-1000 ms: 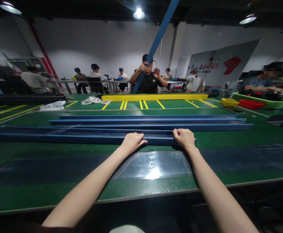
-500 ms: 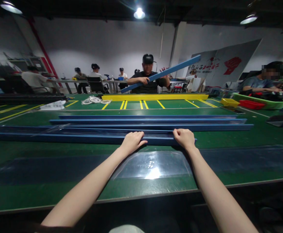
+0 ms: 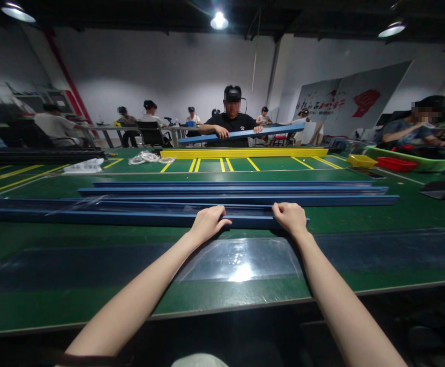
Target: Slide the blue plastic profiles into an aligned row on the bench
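Note:
A long blue channel strip [image 3: 149, 219] lies across the green table in front of me, running off toward the left. My left hand [image 3: 208, 223] is closed over its near wall, with the thumb along the near side. Close to the strip's right end, my right hand [image 3: 291, 217] is wrapped over the same wall, its fingertips hidden inside the channel. Clear film shows within the channel and across its left part. Between my forearms and the strip, a flat clear plastic sheet [image 3: 207, 260] rests on the table.
Several more blue channel strips [image 3: 321, 201] lie just beyond. Farther back are a yellow strip [image 3: 245, 153] and coiled white cord [image 3: 146, 158]. Across the table a person [image 3: 233, 122] holds a blue strip [image 3: 276, 130]. Yellow [image 3: 361, 161], red [image 3: 396, 163] and green [image 3: 436, 163] trays stand at right.
My hands stay in place on the strip, the left shifting barely. The person opposite has lowered their blue strip to nearly level and holds it with both hands. The person at right has raised a hand.

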Action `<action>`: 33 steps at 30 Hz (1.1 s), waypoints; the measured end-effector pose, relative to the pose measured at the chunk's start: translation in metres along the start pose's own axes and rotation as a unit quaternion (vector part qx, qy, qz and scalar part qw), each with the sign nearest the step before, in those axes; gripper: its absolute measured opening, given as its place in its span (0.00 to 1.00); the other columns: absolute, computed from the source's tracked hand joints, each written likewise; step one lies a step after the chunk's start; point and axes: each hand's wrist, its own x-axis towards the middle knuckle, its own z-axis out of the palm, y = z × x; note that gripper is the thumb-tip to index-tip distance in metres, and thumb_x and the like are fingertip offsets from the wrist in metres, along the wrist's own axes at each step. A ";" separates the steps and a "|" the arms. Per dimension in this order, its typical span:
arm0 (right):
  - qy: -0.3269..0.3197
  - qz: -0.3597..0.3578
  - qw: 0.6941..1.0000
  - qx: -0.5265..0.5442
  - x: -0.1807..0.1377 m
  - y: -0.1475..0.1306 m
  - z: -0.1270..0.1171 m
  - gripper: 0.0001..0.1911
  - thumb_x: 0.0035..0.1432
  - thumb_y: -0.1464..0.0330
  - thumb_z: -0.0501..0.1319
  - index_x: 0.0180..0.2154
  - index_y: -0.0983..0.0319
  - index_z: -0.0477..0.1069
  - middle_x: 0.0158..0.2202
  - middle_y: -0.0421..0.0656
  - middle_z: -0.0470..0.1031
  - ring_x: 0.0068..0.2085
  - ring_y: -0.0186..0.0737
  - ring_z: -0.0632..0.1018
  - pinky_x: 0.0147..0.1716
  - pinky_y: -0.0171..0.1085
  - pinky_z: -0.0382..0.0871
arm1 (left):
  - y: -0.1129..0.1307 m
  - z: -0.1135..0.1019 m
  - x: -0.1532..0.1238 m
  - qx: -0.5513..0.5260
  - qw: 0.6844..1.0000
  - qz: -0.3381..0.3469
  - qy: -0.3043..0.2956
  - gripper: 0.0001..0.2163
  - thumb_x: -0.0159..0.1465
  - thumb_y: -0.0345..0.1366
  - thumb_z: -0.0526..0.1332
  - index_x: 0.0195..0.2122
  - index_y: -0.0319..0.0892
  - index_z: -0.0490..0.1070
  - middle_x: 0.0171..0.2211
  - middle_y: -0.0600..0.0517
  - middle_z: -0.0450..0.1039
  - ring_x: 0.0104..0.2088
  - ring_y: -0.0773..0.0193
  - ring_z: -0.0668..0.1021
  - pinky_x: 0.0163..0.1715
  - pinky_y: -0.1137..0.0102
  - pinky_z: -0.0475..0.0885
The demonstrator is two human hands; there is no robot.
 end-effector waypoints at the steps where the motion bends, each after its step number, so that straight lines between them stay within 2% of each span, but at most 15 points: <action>1: 0.001 0.000 1.000 -0.001 0.000 0.000 0.000 0.24 0.55 0.61 0.44 0.23 0.61 0.75 0.26 0.46 0.76 0.29 0.39 0.74 0.25 0.32 0.54 | 0.000 0.000 0.000 -0.001 1.000 -0.001 0.000 0.11 0.58 0.45 0.56 0.29 0.42 0.63 0.29 0.54 0.70 0.31 0.66 0.72 0.29 0.74 0.62; 15: 0.009 -0.016 1.000 -0.023 -0.001 0.000 0.002 0.24 0.55 0.61 0.44 0.23 0.62 0.75 0.26 0.46 0.76 0.28 0.38 0.74 0.24 0.32 0.53 | 0.001 0.000 0.000 0.048 0.999 0.019 -0.012 0.12 0.61 0.46 0.51 0.31 0.44 0.65 0.30 0.55 0.69 0.32 0.67 0.72 0.27 0.75 0.61; 24: 0.045 -0.073 0.996 -0.032 -0.005 -0.001 0.000 0.24 0.56 0.62 0.44 0.21 0.62 0.72 0.24 0.45 0.74 0.26 0.34 0.72 0.22 0.33 0.47 | 0.001 0.007 -0.003 0.082 0.996 0.041 -0.007 0.13 0.62 0.45 0.49 0.33 0.41 0.63 0.31 0.51 0.70 0.34 0.64 0.72 0.31 0.72 0.61; 29: 0.065 -0.106 0.992 -0.011 -0.005 -0.020 0.003 0.23 0.56 0.62 0.43 0.21 0.63 0.71 0.24 0.44 0.73 0.27 0.33 0.71 0.21 0.33 0.46 | 0.000 0.006 -0.003 0.082 0.996 0.043 -0.011 0.13 0.62 0.45 0.48 0.33 0.41 0.63 0.31 0.50 0.70 0.34 0.63 0.72 0.31 0.71 0.61; 33: 0.047 -0.128 0.991 -0.002 -0.006 -0.040 0.003 0.24 0.57 0.62 0.42 0.23 0.62 0.72 0.25 0.43 0.74 0.28 0.34 0.73 0.21 0.32 0.47 | 0.001 0.006 -0.003 0.085 0.995 0.045 -0.008 0.13 0.62 0.45 0.49 0.34 0.40 0.63 0.31 0.50 0.70 0.34 0.63 0.72 0.31 0.71 0.61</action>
